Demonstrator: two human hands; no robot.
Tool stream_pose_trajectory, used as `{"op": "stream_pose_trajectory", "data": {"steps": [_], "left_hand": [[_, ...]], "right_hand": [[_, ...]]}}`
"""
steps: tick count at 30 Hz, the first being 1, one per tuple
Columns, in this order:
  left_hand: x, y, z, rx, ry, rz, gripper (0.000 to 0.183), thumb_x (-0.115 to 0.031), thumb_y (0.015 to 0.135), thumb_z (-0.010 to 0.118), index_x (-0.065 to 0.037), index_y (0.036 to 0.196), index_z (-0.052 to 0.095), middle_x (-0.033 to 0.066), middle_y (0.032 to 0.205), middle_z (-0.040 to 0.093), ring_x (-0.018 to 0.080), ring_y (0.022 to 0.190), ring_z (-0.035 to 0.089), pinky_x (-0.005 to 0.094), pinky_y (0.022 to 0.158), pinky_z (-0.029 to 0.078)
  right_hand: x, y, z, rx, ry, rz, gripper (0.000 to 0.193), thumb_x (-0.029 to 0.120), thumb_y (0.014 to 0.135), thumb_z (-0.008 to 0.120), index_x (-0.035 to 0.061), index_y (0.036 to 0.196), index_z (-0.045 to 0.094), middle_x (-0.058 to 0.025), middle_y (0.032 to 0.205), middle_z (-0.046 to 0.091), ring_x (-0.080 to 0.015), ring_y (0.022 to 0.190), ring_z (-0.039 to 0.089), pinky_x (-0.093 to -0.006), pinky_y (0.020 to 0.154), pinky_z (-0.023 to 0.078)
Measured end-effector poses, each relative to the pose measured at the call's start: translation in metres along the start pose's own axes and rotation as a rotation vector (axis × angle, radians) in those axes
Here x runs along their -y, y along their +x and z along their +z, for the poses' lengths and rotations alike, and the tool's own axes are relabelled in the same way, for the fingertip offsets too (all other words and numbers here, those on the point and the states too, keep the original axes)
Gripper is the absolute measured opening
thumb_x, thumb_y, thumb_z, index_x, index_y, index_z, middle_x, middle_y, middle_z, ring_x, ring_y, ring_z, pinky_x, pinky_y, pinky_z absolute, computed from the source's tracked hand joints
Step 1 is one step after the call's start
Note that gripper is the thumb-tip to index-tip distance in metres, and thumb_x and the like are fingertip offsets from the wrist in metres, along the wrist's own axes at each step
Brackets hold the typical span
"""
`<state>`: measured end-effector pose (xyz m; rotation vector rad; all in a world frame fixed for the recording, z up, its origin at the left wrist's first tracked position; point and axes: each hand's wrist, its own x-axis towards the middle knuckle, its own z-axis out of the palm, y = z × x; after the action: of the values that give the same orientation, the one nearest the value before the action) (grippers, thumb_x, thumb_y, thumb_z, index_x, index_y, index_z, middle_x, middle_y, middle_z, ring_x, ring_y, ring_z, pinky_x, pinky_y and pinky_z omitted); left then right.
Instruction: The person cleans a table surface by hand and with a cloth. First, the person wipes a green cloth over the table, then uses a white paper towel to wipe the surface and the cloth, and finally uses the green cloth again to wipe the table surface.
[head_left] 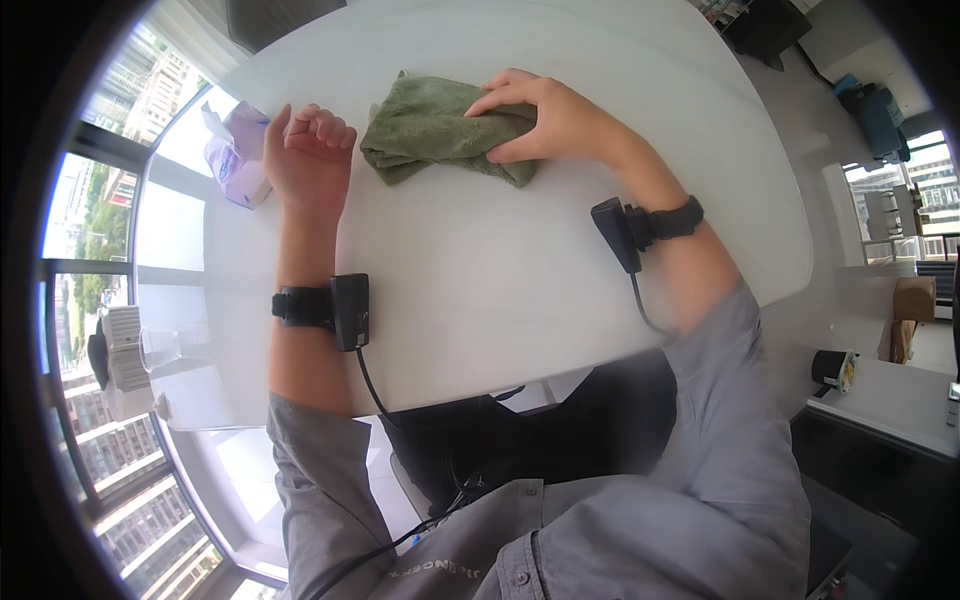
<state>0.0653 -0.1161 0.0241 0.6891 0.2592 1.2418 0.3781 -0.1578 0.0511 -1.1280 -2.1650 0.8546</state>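
A green towel [425,130], folded and rumpled, lies on the far middle of the white table [470,270]. My right hand [540,115] rests over the towel's right end, thumb on the near side and fingers on the far side, gripping it. To the left of the towel is my left hand [308,155], palm turned up, thumb stretched out and fingers loosely curled, with nothing in it. A small gap separates it from the cloth. Just beyond its left side stands a pink and white tissue pack [240,155] with a tissue sticking out.
Each forearm wears a black strap with a small device, the left one [350,312] and the right one [617,235], both trailing cables. A clear cup [162,348] stands near the table's left edge. Windows line the left; a dark chair [275,18] is at the far side.
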Motion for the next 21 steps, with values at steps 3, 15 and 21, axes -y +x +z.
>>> {"op": "stream_pose_trajectory", "data": {"steps": [3,15,21], "left_hand": [[0.015,-0.002,0.034,-0.134,0.556,0.181,0.031,-0.028,0.097,0.046,-0.003,0.09,0.064,0.0087,0.09,0.063,0.0234,0.099,0.057,0.0377,0.096,0.04],[0.028,-0.02,0.068,0.342,1.632,-0.017,0.064,-0.01,0.064,0.084,-0.014,0.124,0.066,0.0117,0.155,0.035,0.0329,0.146,0.026,0.0442,0.117,0.025],[0.031,-0.011,0.053,0.353,1.645,0.075,0.057,-0.002,0.068,0.081,-0.012,0.123,0.067,0.0113,0.148,0.045,0.0301,0.133,0.044,0.0408,0.11,0.038]], "right_hand": [[0.004,-0.001,0.003,0.064,0.008,-0.032,0.045,0.025,0.07,0.084,0.0151,0.113,0.072,-0.0081,0.134,0.054,-0.0257,0.123,0.052,-0.0352,0.105,0.04],[-0.093,-0.002,-0.034,-0.748,-0.101,0.486,0.035,0.039,0.086,0.063,0.0057,0.093,0.073,-0.0053,0.077,0.07,-0.018,0.07,0.064,-0.0321,0.068,0.05],[-0.084,0.001,-0.031,-0.639,-0.175,0.483,0.035,0.037,0.087,0.065,0.0038,0.096,0.073,-0.0058,0.082,0.071,-0.0158,0.075,0.064,-0.0305,0.071,0.05]]}}
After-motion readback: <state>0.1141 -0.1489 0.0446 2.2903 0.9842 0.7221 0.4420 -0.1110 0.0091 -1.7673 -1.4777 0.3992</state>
